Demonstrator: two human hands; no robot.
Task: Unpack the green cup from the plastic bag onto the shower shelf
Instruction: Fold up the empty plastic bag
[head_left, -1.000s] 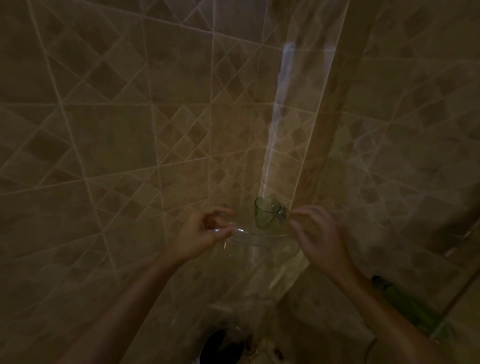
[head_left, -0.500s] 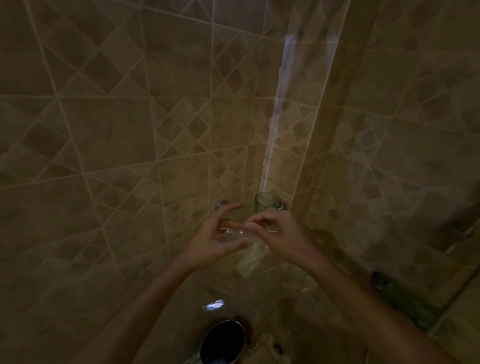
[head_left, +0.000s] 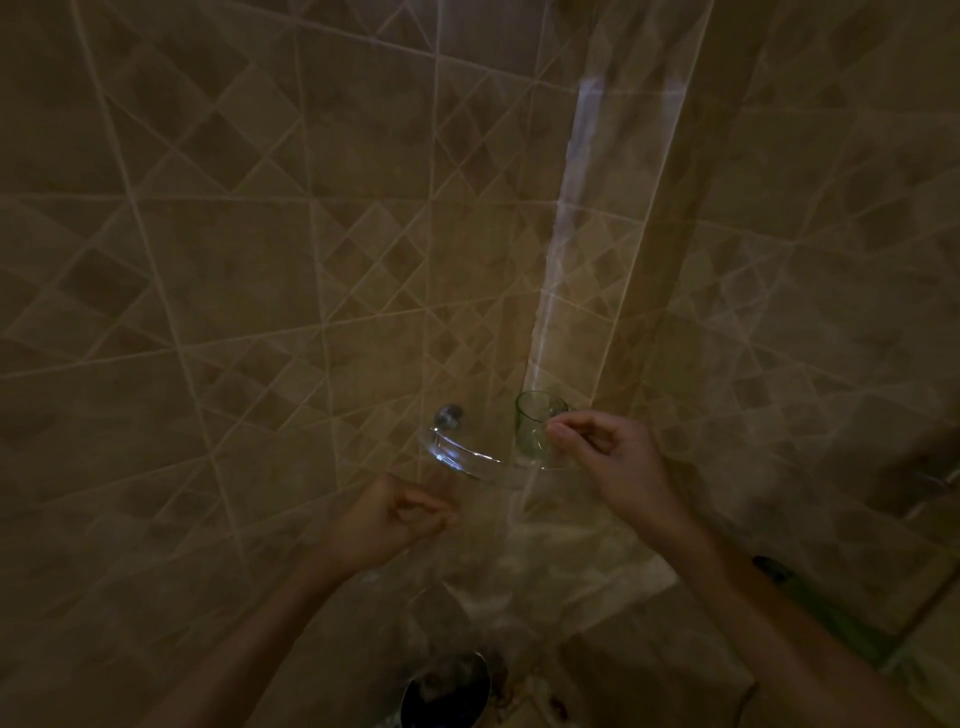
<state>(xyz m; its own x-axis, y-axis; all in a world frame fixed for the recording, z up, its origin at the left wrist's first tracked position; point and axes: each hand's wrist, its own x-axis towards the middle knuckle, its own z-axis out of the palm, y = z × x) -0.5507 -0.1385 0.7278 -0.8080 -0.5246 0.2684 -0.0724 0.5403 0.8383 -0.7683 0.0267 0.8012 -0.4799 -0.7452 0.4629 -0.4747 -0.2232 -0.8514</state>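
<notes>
Two hands apart again after meeting half a second ago: left hand (head_left: 387, 514) loosely curled below the shower shelf (head_left: 457, 457), contents unclear; right hand (head_left: 605, 457) pinching beside the green cup (head_left: 535, 434), upright on that shelf. Placement seemingly done.

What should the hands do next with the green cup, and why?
Probably let go. The green cup already stands upright on the clear shower shelf, with the right hand pinched at its handle side. The left hand, curled below, seems to hold plastic film.
</notes>
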